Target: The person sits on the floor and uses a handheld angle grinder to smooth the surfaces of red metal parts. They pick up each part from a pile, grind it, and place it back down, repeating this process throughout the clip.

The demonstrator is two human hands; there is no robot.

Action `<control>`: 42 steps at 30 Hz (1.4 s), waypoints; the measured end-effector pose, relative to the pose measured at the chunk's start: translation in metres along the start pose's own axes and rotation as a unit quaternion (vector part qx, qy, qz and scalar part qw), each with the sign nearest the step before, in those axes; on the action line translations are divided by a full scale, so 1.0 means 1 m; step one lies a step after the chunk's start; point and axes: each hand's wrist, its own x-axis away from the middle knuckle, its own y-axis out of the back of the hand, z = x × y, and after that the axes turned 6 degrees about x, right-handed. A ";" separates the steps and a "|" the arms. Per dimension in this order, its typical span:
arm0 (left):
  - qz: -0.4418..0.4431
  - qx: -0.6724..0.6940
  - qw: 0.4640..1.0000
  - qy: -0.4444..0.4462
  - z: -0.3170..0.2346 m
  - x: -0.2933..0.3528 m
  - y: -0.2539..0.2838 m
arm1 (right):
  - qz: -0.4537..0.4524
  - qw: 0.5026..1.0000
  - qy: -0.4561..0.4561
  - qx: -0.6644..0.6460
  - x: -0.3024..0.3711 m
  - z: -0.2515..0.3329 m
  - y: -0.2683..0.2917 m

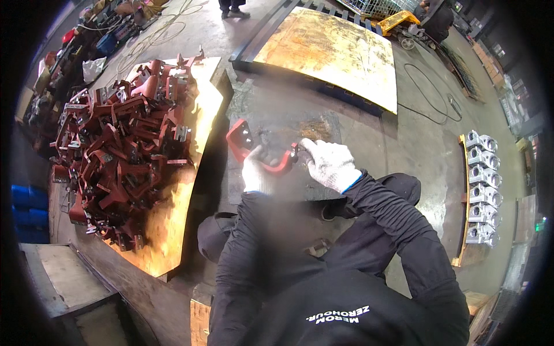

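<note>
A red-painted, U-shaped metal bracket (281, 168) is held up in front of me, with bolt holes showing in its left end. My left hand (258, 174), in a white knit glove, is closed around its lower middle. At the bracket's right end, the fingers of my gloved right hand (330, 165) are pinched together. Something small and dark shows at those fingertips; I cannot make out what it is. Left of my hands lies a large heap of similar red brackets (124, 135) on a wooden board (199, 118).
Ahead stands a low platform topped by a worn wooden sheet (334, 52). Silver metal castings (482, 187) line a plank at right. A cable (424, 95) loops across the floor. Beyond are a yellow pallet jack (399, 22) and a person (437, 20) in dark clothes.
</note>
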 end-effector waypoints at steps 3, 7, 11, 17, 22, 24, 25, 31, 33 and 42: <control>-0.034 0.013 0.999 0.027 -0.006 0.024 -0.025 | 0.017 1.000 0.011 0.004 -0.003 -0.004 -0.002; -0.082 0.073 0.993 0.053 -0.011 0.057 -0.055 | 0.029 1.000 0.009 0.005 -0.005 -0.004 -0.009; -0.086 0.080 0.991 0.071 -0.010 0.045 -0.041 | 0.027 1.000 0.000 0.002 -0.002 -0.002 -0.032; 0.006 -0.145 0.983 -0.109 0.010 -0.009 0.022 | -0.001 0.997 -0.021 -0.070 0.012 0.022 -0.054; -0.118 0.036 0.988 -0.088 -0.012 0.041 -0.039 | 0.057 0.980 -0.110 -0.152 0.017 0.048 -0.031; -0.088 0.010 0.982 -0.164 -0.008 0.034 -0.034 | 0.063 0.974 -0.125 -0.178 0.019 0.051 -0.028; -0.049 0.019 0.979 -0.197 -0.007 0.031 -0.033 | 0.060 0.965 -0.134 -0.217 0.020 0.051 -0.024; 0.013 -0.162 0.932 -0.324 -0.001 0.002 -0.020 | -0.114 0.913 -0.103 -0.377 0.020 0.038 0.002; 0.012 -0.091 0.970 -0.225 -0.008 0.029 -0.037 | -0.123 0.928 -0.165 -0.312 0.021 0.015 0.001; 0.140 -0.044 0.989 -0.004 -0.055 0.052 -0.051 | -0.100 0.959 -0.112 -0.241 0.024 0.026 0.012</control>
